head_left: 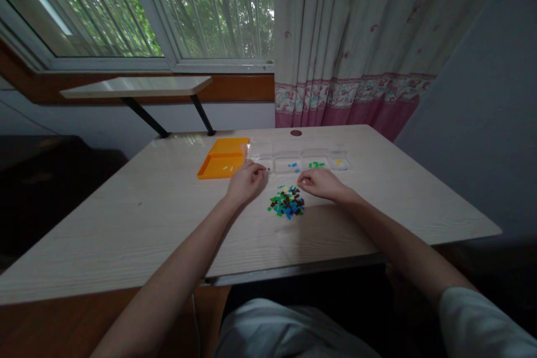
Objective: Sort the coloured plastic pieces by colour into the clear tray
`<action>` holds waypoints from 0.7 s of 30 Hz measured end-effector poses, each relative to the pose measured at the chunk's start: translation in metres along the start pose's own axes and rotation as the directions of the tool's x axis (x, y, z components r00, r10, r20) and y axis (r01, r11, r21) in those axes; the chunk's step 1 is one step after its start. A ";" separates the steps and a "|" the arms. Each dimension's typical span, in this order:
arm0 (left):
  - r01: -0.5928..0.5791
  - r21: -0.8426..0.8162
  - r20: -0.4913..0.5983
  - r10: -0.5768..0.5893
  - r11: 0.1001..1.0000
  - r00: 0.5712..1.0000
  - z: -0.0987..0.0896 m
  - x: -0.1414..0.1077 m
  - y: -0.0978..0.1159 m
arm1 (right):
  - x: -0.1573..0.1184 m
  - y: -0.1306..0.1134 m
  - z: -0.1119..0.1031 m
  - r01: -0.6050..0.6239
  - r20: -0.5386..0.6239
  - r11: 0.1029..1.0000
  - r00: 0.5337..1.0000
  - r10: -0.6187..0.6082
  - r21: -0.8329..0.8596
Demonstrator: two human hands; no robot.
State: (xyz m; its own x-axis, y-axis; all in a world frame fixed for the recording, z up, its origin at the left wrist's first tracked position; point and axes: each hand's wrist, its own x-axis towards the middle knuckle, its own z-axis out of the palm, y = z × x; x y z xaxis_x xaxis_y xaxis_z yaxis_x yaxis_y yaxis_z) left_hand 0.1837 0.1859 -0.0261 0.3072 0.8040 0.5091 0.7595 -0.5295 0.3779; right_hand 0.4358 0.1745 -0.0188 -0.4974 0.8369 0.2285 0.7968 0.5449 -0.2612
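On the table lies a loose pile of small plastic pieces (287, 202), blue, green, dark brown and pale yellow. My right hand (321, 183) is at the pile's upper right edge, thumb and fingers pinched; a tiny yellowish spot shows at the fingertips, too small to name. Behind the pile, my left hand (246, 182) has its fingers closed at the left end of a clear plastic tray (273, 163). A small dark piece shows by its fingertips; I cannot tell if it is held. Separate compartments hold blue pieces (295, 167), green pieces (316, 165) and yellow pieces (339, 162).
An open orange box (202, 170) with a few pale pieces (227, 168) stands left of the clear tray. A raised shelf (138, 86) on black legs is at the back left. A brown round disc (296, 133) lies near the table's back edge, before the curtain (335, 39).
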 end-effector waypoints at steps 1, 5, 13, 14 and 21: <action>-0.056 0.000 0.060 0.056 0.998 0.997 0.000 -0.002 0.005 | 0.000 -0.001 0.001 -0.009 0.001 1.000 1.000 0.009 0.004; -0.211 -0.012 0.186 0.209 0.977 0.960 0.000 -0.007 0.025 | 0.001 -0.002 0.006 -0.035 -0.019 0.999 0.999 0.036 0.020; -0.258 -0.046 0.177 0.262 0.965 0.949 0.000 -0.012 0.039 | 0.007 -0.015 0.018 -0.069 0.044 0.767 0.998 0.054 0.638; -0.257 -0.060 0.157 0.263 0.965 0.952 0.000 -0.012 0.038 | 0.008 -0.017 0.019 -0.087 0.068 0.701 0.996 0.055 0.708; -0.279 -0.114 0.087 0.289 0.954 0.953 0.000 -0.012 0.040 | 0.009 -0.026 0.021 -0.128 0.112 0.526 0.992 0.062 0.841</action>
State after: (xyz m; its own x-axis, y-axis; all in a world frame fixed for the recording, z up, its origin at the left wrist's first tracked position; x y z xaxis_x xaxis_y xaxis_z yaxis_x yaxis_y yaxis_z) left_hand 0.2104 0.1555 -0.0171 0.5623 0.6372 0.5271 0.5732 -0.7598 0.3070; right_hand 0.4033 0.1685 -0.0292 -0.4819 0.8698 0.1057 0.1942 0.2236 -0.9551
